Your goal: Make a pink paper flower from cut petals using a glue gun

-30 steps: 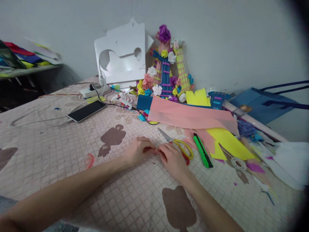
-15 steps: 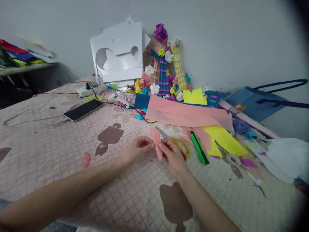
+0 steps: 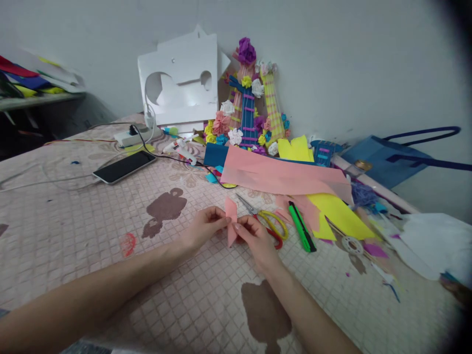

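A small folded strip of pink paper [image 3: 231,211] stands upright between my two hands, above the patterned tablecloth. My left hand [image 3: 207,227] pinches its left edge between thumb and fingers. On the other side my right hand [image 3: 255,236] grips the same strip, thumb towards me. Just beyond my right hand lie scissors [image 3: 273,222] with yellow and red handles, their blades pointing away to the left. A green utility knife [image 3: 301,227] rests to the right of them.
Behind lie a large pink paper sheet [image 3: 283,172] and yellow sheets [image 3: 342,216]. Paper-flowered guitar shapes [image 3: 248,105] lean on the wall beside a white cut-out board [image 3: 184,108]. At left are a phone [image 3: 125,167], a power strip [image 3: 134,136] and cables; a glue gun [image 3: 184,150] lies nearby.
Both hands and the pink strip have shifted slightly left in view, and the strip has turned a little. More of the scissors now shows. The view itself has moved slightly.
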`<move>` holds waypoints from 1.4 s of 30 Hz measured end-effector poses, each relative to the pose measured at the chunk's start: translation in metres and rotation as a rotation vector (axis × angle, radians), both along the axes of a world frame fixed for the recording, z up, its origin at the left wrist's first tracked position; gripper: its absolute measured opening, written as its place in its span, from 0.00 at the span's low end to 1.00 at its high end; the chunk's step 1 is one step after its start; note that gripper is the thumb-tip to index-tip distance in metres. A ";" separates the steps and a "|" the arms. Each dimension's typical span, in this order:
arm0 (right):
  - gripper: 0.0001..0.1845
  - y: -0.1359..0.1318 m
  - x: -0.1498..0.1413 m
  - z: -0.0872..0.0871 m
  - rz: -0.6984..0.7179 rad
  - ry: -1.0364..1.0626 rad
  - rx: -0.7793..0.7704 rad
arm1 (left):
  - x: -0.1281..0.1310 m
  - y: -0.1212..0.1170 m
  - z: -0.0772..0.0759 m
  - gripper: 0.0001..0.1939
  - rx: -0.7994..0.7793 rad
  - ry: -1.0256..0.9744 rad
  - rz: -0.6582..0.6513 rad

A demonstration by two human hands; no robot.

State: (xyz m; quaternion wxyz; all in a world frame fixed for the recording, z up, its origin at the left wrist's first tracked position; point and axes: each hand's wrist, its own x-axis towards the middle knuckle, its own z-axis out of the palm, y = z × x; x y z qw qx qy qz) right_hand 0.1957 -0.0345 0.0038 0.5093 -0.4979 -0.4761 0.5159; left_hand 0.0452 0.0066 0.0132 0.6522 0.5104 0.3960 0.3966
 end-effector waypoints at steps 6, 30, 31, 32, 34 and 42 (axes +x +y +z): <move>0.11 0.000 0.004 0.001 0.036 -0.051 0.002 | -0.010 0.013 0.003 0.11 0.155 0.166 -0.085; 0.09 -0.001 -0.002 -0.005 0.028 0.197 -0.015 | -0.007 -0.005 0.010 0.07 0.455 0.323 -0.082; 0.09 -0.001 -0.001 -0.004 0.031 0.161 -0.006 | -0.009 -0.004 0.010 0.06 0.504 0.360 -0.072; 0.09 -0.001 0.001 -0.003 0.033 0.109 0.009 | -0.011 -0.003 0.011 0.05 0.564 0.408 -0.063; 0.14 0.000 0.007 0.000 0.029 -0.027 0.069 | -0.015 0.001 0.012 0.02 0.710 0.540 -0.054; 0.19 -0.001 0.012 0.008 -0.003 -0.558 0.384 | -0.024 0.010 0.021 0.05 1.093 0.965 -0.284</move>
